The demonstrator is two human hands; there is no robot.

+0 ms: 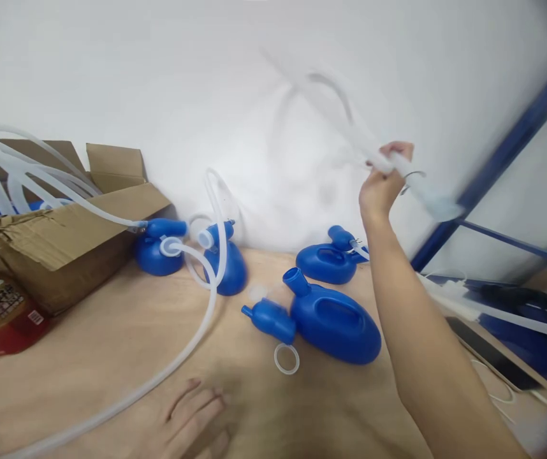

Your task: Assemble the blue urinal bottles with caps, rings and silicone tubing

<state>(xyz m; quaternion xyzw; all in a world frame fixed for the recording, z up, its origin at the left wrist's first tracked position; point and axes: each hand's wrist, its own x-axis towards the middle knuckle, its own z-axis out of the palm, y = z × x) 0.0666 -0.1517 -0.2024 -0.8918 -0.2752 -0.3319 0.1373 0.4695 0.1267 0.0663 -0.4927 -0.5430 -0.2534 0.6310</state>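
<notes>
The right hand [382,185] is raised at two o'clock, fingers clamped around a clear, soft hose [350,121] that blurs as it whips overhead. The swinging hose could, I judge, slip from the fingers or strike the smooth blue plastic jug [333,322] below at centre. The left hand [192,417] rests flat and open on the wooden table [111,344] at six o'clock, beside another hose [159,376]. A torn cardboard box [58,242] sits at nine o'clock.

On the table [87,363], the box [63,248] sits at nine o'clock; bottles [335,322] lie at twelve; the shelf frame [507,153] stands at three.
</notes>
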